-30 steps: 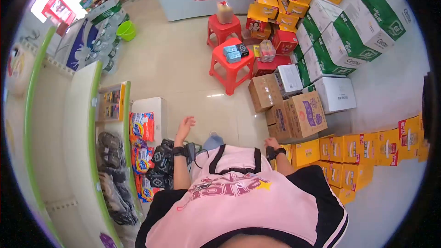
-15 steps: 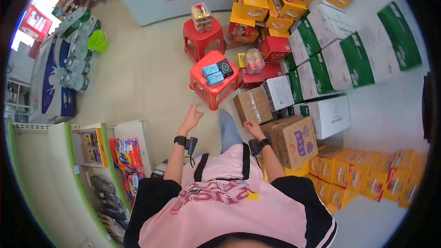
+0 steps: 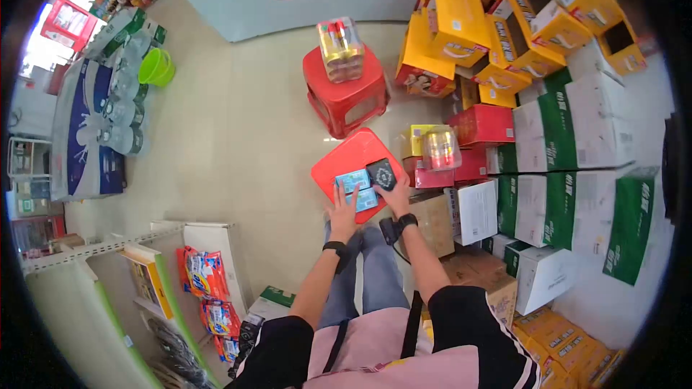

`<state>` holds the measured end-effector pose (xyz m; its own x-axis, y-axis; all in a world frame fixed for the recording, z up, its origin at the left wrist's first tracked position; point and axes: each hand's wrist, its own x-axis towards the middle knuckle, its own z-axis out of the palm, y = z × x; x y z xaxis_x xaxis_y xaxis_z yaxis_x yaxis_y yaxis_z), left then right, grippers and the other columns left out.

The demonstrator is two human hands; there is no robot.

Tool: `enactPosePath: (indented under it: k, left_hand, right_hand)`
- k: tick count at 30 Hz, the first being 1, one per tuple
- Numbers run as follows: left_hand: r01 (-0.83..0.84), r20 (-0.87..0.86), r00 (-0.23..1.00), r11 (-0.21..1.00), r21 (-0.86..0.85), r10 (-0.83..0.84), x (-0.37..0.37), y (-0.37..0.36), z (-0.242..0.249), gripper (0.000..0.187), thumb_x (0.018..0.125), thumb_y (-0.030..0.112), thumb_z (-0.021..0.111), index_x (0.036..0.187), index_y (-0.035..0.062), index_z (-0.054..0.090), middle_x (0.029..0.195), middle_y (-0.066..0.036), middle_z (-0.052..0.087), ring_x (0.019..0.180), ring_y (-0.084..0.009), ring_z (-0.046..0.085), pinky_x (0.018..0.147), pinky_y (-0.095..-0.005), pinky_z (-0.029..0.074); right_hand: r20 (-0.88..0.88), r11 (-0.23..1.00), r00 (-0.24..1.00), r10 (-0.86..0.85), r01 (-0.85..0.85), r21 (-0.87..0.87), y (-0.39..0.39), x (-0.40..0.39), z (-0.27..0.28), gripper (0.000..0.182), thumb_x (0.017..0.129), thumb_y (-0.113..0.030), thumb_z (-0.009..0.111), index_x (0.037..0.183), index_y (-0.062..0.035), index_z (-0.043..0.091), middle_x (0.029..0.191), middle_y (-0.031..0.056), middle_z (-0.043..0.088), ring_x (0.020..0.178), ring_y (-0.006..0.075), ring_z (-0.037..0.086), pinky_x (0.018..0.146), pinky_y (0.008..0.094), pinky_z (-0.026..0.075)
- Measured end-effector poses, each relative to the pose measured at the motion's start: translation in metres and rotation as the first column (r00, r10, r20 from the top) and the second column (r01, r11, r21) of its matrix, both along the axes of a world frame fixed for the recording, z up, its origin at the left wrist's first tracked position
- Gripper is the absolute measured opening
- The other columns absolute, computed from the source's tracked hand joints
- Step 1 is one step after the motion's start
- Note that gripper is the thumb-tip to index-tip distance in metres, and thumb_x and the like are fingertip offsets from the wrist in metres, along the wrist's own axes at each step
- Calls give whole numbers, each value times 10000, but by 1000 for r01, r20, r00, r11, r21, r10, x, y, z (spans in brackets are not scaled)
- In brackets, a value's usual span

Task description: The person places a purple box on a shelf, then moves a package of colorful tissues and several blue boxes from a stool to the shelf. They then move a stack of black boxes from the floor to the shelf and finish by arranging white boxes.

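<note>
Two light blue boxes, a rear one [image 3: 352, 180] and a front one [image 3: 366, 200], lie on the near red stool [image 3: 333, 159] beside a black patterned box [image 3: 381, 173]. My left hand [image 3: 344, 205] is at the left side of the blue boxes, fingers spread and touching them. At the near edge of the black box is my right hand [image 3: 394, 194], its fingers against the box; part of its grip is hidden.
Behind stands another red stool [image 3: 346, 89] with a wrapped pack of cans [image 3: 340, 49]. Yellow cartons [image 3: 458, 25] and green-white cartons [image 3: 562, 130] line the right. A shelf [image 3: 94, 281] stands at the lower left, a green bucket [image 3: 156, 68] further back.
Both hands have moved forward from in front of my body onto the boxes on the near stool. The view has shifted, and the stool now appears lower in it.
</note>
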<state>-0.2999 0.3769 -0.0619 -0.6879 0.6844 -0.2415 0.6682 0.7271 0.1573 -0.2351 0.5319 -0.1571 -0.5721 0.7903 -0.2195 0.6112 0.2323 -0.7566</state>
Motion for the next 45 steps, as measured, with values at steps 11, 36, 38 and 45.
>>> enactPosePath:
  k: [11,36,38,45]
  left_hand:
    - [193,-128,973,981,-26,-194,-40,19,-49,1249,412,275,855,1469,293,189,1442,-239,266,1377,-380,210,1032,-673,179]
    - [-711,619,703,299,637,350,-16,-129,88,1103,583,198,791,1468,162,133,1275,-193,381,1246,-375,350,1050,-477,318]
    - [-778,724,602,42,627,336,17,-157,140,1092,609,166,769,1474,178,104,1299,-177,373,1250,-345,361,1056,-459,320]
    - [-578,893,441,-732,361,92,134,-236,180,997,692,127,686,1479,234,82,1347,-111,374,1220,-266,430,1010,-415,388]
  right_hand:
    - [133,922,912,388,-385,-47,37,-36,-4,1200,539,-537,832,1432,-58,189,1340,231,419,1209,399,448,962,471,409]
    - [-236,357,967,96,-255,-899,-13,22,114,666,832,-309,693,1350,-22,387,1191,51,572,1034,164,565,909,299,435]
    - [-385,300,912,144,-411,-861,-56,20,157,626,839,-297,682,1334,-28,408,1176,53,575,1026,162,564,905,300,437]
    - [-578,-64,629,519,-646,-761,-182,14,240,538,929,-322,558,1360,-66,362,1238,69,538,1104,191,553,926,369,464]
